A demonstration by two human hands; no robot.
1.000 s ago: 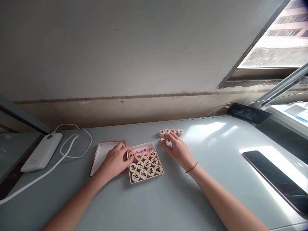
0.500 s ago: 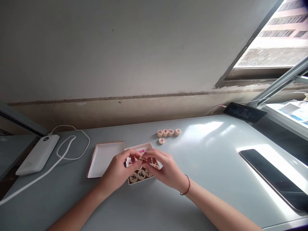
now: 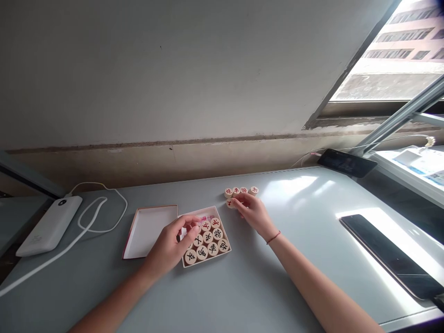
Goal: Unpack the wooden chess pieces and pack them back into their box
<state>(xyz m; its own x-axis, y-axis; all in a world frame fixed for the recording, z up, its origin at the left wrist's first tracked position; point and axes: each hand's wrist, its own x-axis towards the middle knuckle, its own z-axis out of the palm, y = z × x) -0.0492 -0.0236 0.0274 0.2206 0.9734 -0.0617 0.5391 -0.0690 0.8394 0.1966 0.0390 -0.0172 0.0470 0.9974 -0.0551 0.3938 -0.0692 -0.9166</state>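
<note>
My left hand (image 3: 175, 238) hovers over the left side of an open white box (image 3: 207, 262). Its fingers are loosely curled, the thumb stands apart from them, and nothing shows between them. Several round xiangqi pieces (image 3: 212, 249) with black and red characters lie face up in rows in the box. To the right, my right hand (image 3: 252, 212) pinches a xiangqi piece, mostly hidden by the fingers, beside a red-marked xiangqi piece (image 3: 229, 203) on the desk. Just behind stand red-marked xiangqi pieces (image 3: 236, 190) in a row.
Left of the box lies its shallow lid (image 3: 149, 231), inside up. A white power bank (image 3: 50, 226) with a looping white cable (image 3: 90, 224) is at far left. One phone (image 3: 388, 254) lies flat at right; another phone (image 3: 347, 163) leans at the back right. A wall (image 3: 166, 92) rises behind the desk.
My hands have come apart. The right one has moved right and away from me, from above the box to the red-marked pieces; the left stays over the box, and more pieces show.
</note>
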